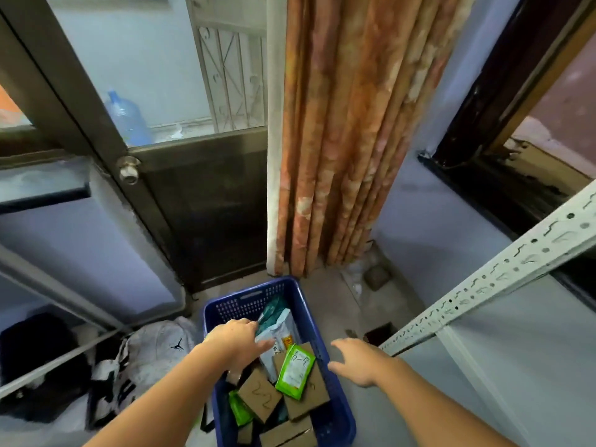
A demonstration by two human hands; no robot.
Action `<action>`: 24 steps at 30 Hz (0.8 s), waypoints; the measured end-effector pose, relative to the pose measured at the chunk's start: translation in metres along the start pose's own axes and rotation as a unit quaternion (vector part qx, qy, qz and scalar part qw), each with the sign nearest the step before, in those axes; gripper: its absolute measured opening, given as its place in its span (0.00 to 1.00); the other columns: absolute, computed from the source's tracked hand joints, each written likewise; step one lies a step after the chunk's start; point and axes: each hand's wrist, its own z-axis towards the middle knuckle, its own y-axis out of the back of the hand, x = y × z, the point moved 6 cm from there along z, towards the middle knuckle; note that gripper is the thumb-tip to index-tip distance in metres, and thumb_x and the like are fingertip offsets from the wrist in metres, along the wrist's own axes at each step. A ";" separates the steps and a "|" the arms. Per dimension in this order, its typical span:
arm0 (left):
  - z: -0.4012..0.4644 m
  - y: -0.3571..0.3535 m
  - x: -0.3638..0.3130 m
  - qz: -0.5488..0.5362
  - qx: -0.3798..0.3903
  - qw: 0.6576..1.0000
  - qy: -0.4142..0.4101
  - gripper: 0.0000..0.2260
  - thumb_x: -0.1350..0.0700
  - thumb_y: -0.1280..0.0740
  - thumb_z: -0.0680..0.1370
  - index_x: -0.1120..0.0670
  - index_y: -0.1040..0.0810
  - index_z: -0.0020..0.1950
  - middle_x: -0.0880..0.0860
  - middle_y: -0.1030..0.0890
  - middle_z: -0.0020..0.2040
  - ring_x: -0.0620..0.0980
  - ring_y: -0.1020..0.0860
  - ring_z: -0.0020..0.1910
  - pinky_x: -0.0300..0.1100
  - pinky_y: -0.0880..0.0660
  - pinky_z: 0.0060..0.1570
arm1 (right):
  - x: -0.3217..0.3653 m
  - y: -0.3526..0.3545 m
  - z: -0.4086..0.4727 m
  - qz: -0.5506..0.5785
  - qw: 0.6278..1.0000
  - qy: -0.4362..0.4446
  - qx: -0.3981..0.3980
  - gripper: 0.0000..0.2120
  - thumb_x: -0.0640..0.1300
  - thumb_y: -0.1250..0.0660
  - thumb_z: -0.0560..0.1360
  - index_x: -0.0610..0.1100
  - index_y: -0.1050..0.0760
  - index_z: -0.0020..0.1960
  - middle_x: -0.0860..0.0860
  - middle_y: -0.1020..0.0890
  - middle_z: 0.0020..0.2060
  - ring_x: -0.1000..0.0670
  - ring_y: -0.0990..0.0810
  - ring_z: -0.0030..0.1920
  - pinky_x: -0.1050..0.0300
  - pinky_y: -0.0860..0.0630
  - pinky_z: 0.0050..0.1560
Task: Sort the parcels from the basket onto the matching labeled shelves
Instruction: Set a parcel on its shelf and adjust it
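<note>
Room: dark door (pixel 206 201) with a glass pane ahead of me, orange curtain (pixel 348 130) beside it, blue basket (pixel 325 343) on the floor below them
Left fingers: my left hand (pixel 237 341) is down in the basket, fingers laid straight along the white mailer (pixel 277 333); they touch it, and I cannot tell whether the thumb has closed behind it
Right fingers: my right hand (pixel 358 361) hovers just outside the basket's right rim, fingers spread and relaxed, holding nothing
White mailer: leaning upright toward the far end of the basket, a teal pouch (pixel 272 312) tucked behind it
Other parcels: green packet (pixel 295 372) with handwriting lies tilted on a brown box, a cardboard box (pixel 259 396) marked with a squiggle sits nearer me, more boxes underneath
Shelf: only a white slotted upright (pixel 493 279) shows at my right; no labels in view
Step, as I judge it: picking the mailer out
How I'd do it well: curl the fingers round the mailer's top edge, lift straight up so the green packet isn't dragged, turn the written face toward me, read it before choosing a shelf
Risk: soft mailer may fold or slip from a light grip
</note>
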 end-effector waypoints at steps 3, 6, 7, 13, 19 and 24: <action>0.046 -0.051 0.004 -0.007 0.008 1.000 -0.004 0.34 0.28 0.47 0.79 0.50 0.29 0.75 0.52 0.27 0.72 0.54 0.27 0.69 0.51 0.28 0.64 | -0.013 -0.042 0.044 0.024 1.000 -0.007 0.006 0.27 0.55 0.40 0.84 0.42 0.36 0.77 0.42 0.32 0.75 0.41 0.31 0.73 0.46 0.32 0.70; 0.098 -0.113 0.008 -0.007 0.016 1.000 -0.009 0.33 0.28 0.47 0.79 0.48 0.31 0.76 0.53 0.27 0.72 0.56 0.26 0.68 0.52 0.27 0.64 | -0.030 -0.099 0.099 0.057 0.998 -0.014 0.017 0.27 0.53 0.40 0.84 0.42 0.38 0.78 0.42 0.33 0.75 0.41 0.32 0.74 0.47 0.33 0.71; 0.115 -0.136 0.010 -0.008 0.022 1.000 -0.009 0.33 0.29 0.47 0.79 0.48 0.31 0.75 0.54 0.27 0.72 0.56 0.26 0.67 0.52 0.27 0.63 | -0.037 -0.121 0.120 0.067 0.997 -0.017 0.019 0.27 0.53 0.40 0.84 0.42 0.38 0.78 0.41 0.33 0.75 0.41 0.32 0.74 0.48 0.34 0.71; 0.220 -0.287 0.025 -0.041 0.067 0.997 -0.008 0.36 0.27 0.50 0.79 0.50 0.34 0.78 0.56 0.29 0.74 0.58 0.29 0.70 0.54 0.29 0.67 | -0.082 -0.253 0.243 0.125 0.991 -0.055 0.010 0.28 0.56 0.40 0.83 0.43 0.38 0.79 0.42 0.32 0.75 0.42 0.32 0.74 0.50 0.33 0.71; 0.299 -0.389 0.035 -0.116 0.034 0.992 0.030 0.39 0.26 0.50 0.78 0.53 0.31 0.76 0.58 0.28 0.74 0.59 0.28 0.70 0.52 0.29 0.66 | -0.115 -0.349 0.330 0.239 0.965 -0.104 -0.030 0.27 0.56 0.38 0.82 0.43 0.33 0.75 0.42 0.25 0.70 0.43 0.26 0.68 0.49 0.27 0.66; 0.345 -0.423 0.058 -0.179 -0.037 0.982 0.036 0.34 0.30 0.49 0.80 0.54 0.24 0.69 0.57 0.23 0.69 0.59 0.26 0.66 0.53 0.28 0.65 | -0.130 -0.367 0.373 0.323 0.927 -0.166 -0.095 0.26 0.51 0.35 0.82 0.37 0.32 0.74 0.42 0.25 0.70 0.43 0.26 0.69 0.54 0.29 0.64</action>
